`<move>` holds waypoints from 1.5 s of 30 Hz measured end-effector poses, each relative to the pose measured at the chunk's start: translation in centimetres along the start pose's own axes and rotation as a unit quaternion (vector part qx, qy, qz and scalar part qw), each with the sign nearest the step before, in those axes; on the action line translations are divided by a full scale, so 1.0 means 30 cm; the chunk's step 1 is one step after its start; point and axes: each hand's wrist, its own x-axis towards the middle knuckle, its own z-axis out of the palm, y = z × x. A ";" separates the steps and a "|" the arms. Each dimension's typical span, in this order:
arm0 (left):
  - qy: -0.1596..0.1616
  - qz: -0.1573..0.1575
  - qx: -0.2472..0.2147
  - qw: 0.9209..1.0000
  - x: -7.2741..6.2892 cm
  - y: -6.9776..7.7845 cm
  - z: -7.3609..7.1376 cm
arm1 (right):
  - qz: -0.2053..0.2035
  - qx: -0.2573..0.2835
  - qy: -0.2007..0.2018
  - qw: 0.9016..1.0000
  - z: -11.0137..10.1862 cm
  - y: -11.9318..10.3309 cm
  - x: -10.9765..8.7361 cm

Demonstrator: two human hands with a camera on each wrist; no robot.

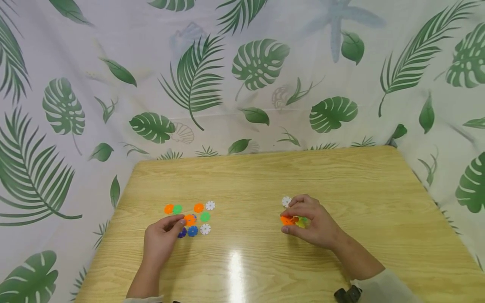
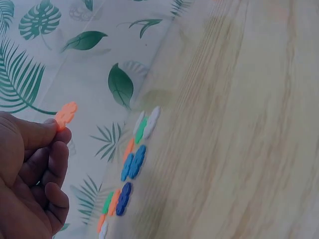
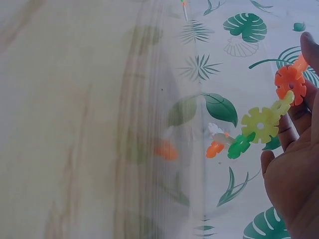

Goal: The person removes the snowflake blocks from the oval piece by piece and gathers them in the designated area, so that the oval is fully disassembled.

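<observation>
My left hand (image 1: pixel 162 239) pinches an orange notched flower-shaped disc (image 2: pixel 66 115) between thumb and index finger, above a group of loose discs on the table. My right hand (image 1: pixel 317 223) holds a chain of interlocked notched discs (image 3: pixel 260 124) by its orange end. Along that chain, in the right wrist view, come orange, yellow, green, white and orange pieces. A white disc (image 1: pixel 286 202) shows just beyond the right fingertips in the head view; whether it joins the chain there I cannot tell. The right fingers partly cover the chain.
Loose discs lie in rough rows at the left of the wooden table (image 1: pixel 242 181): a green disc (image 1: pixel 205 216), a blue disc (image 1: pixel 193 231), a white disc (image 1: pixel 210 205) and several others. A leaf-patterned cloth (image 1: pixel 212 139) hangs behind the table's far edge.
</observation>
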 end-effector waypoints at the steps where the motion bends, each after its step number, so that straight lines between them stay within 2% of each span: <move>1: 0.003 -0.004 0.004 1.000 0.002 -0.005 -0.008 | 0.000 0.000 0.000 1.000 0.000 0.001 0.001; 8: 0.027 -0.033 0.034 0.999 0.009 -0.038 -0.052 | -0.003 0.002 0.001 1.000 0.004 0.000 0.007; 14: 0.021 -0.051 0.051 0.997 -0.003 -0.066 -0.078 | 0.002 0.001 -0.001 1.000 0.011 -0.004 0.007; 24: 0.040 -0.048 0.104 0.993 0.003 -0.111 -0.102 | 0.013 0.005 -0.003 1.000 0.012 -0.008 0.002; 32: 0.037 -0.066 0.134 0.988 -0.008 -0.115 -0.109 | 0.004 0.009 -0.006 1.000 0.015 0.001 0.001; 45: 0.032 -0.073 0.183 0.980 0.004 -0.141 -0.119 | 0.005 0.000 -0.004 1.000 0.015 -0.006 0.001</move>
